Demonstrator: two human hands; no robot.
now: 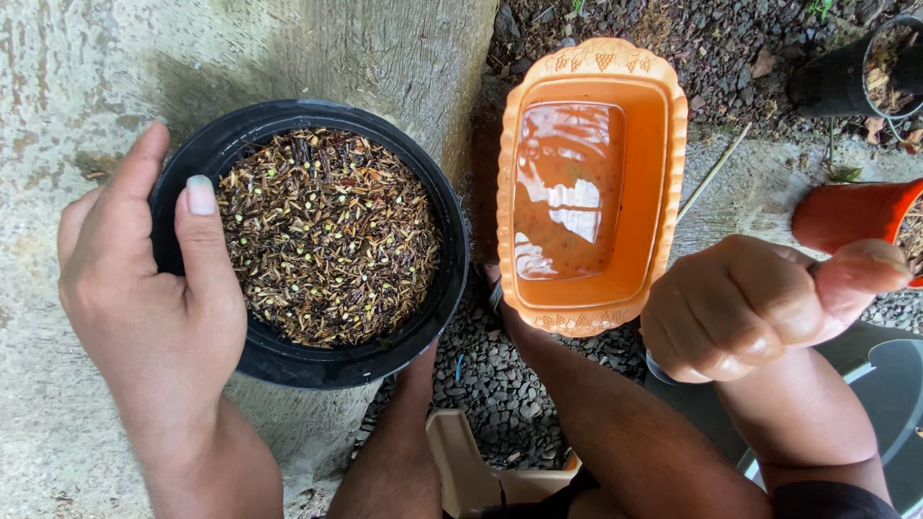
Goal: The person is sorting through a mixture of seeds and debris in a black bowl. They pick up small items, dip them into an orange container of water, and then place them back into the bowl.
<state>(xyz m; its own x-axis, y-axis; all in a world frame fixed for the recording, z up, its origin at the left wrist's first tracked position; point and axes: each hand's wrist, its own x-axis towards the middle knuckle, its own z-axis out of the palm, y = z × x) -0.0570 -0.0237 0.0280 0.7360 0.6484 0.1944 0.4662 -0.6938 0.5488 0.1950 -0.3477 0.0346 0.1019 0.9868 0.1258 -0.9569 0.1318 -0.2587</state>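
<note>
1. Head view, left hand (144, 298): it sits at about 8 o'clock in the frame, gripping the left rim of a round black pot (312, 245). The thumb lies over the rim with its tip pointing inward over the contents, the index finger runs along the outer wall at the upper left, and the other fingers are hidden behind the pot.
2. Head view, right hand (760, 303): at about 4 o'clock, curled into a loose fist with the thumb stretched out toward 3 o'clock. The fingers are folded into the palm; whether anything small is held inside cannot be told. It touches neither container and hovers just beside the lower right corner of the orange tub (654, 192).
3. Black pot: it rests on a rough concrete slab (77, 77), left of centre. It is filled nearly to the rim with dry brown husks and stalk bits, dotted with small pale green seeds.
4. Orange tub: a rectangular plastic basin with a scalloped, patterned rim, at about 1 o'clock from the pot and close beside it, standing over dark gravel (500, 384). It holds clear water with small dark specks on the bottom and bright reflections on the surface.
5. Surroundings: another black pot (846, 77) lies at the upper right corner, and an orange pot (851, 213) sits at the right edge beyond the right thumb.
</note>
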